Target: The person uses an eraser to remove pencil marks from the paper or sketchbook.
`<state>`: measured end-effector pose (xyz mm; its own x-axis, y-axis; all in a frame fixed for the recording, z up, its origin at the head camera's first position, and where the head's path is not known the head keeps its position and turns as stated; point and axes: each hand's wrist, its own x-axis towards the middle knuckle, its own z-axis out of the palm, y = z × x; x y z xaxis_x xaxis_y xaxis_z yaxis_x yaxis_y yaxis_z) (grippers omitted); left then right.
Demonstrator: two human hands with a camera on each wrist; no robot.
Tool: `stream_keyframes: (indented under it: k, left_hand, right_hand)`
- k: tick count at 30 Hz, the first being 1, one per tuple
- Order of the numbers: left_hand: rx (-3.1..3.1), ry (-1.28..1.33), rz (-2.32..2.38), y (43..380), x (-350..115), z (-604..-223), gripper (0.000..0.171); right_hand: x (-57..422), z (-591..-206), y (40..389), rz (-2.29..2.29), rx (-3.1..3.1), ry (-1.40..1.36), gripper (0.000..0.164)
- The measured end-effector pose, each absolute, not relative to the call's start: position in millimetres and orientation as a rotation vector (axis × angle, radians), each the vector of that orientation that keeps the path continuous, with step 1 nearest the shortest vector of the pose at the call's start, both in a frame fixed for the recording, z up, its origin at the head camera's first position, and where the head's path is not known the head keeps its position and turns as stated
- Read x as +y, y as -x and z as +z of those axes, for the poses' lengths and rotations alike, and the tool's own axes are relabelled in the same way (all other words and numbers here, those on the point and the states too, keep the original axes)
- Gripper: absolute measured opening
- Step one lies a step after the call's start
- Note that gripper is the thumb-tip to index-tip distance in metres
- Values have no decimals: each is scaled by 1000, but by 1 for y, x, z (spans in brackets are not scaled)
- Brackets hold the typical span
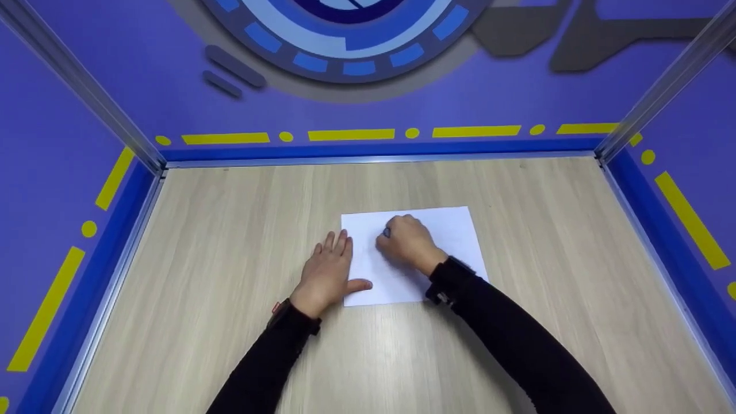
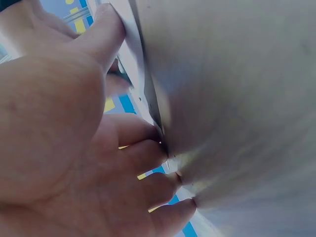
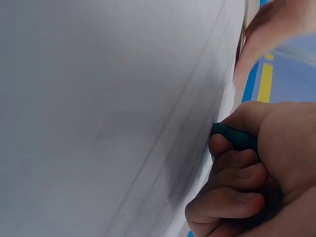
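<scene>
A white sheet of paper [image 1: 454, 236] lies on the tabletop, and faint straight lines [image 3: 163, 133] show on it in the right wrist view. My right hand [image 1: 407, 240] is over the upper middle of the sheet, fingers curled around a small dark teal object [image 3: 234, 137]. One end of that object pokes out between thumb and index finger, close to the paper; the rest is hidden in the fist, so its kind is unclear. My left hand [image 1: 329, 273] rests at the sheet's left edge with fingers extended and the thumb lying on the paper.
The wood-grain table [image 1: 230, 230] is bounded by a blue-purple back wall [image 1: 345, 118] and side walls with yellow markings. Metal rails [image 1: 379, 159] run along the table's edges. Black sleeves [image 1: 517, 339] and wrist bands cover both forearms.
</scene>
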<state>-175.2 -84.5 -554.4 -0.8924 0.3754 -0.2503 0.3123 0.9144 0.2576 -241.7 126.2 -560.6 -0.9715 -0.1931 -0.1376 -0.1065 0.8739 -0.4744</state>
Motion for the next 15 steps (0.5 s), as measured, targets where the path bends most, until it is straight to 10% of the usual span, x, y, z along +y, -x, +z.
stream_keyframes:
  k: [15]
  left_hand:
    - [2758,-486,359,174,-84,-554,112]
  right_hand:
    - [256,-560,238,-735,2865,13,38]
